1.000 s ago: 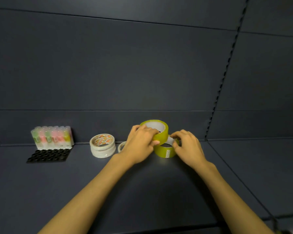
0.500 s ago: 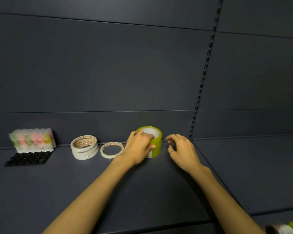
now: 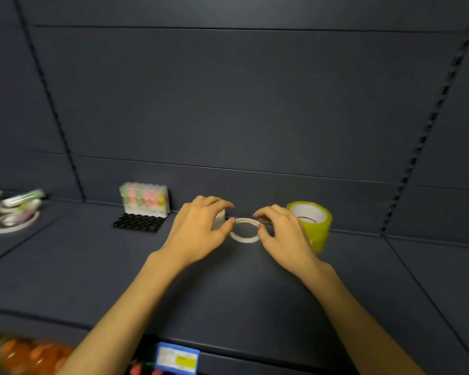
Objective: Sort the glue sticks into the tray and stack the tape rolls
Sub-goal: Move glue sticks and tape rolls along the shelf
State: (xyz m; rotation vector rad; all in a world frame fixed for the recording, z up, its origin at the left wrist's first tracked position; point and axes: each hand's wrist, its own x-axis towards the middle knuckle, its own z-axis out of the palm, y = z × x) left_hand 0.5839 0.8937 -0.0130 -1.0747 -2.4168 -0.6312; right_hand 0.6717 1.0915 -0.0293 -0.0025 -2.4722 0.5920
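The background is a dark grey shelf unit: a flat shelf board point(image 3: 228, 288) in the near part and a back wall point(image 3: 228, 98) of large dark panels in the far part, with thin horizontal seams between the panels. Two slotted upright rails go up the wall, one on the far left point(image 3: 52, 104) and one on the far right point(image 3: 428, 125). On the near edge of the shelf sits a blue price label point(image 3: 178, 358), and the light is dim and even
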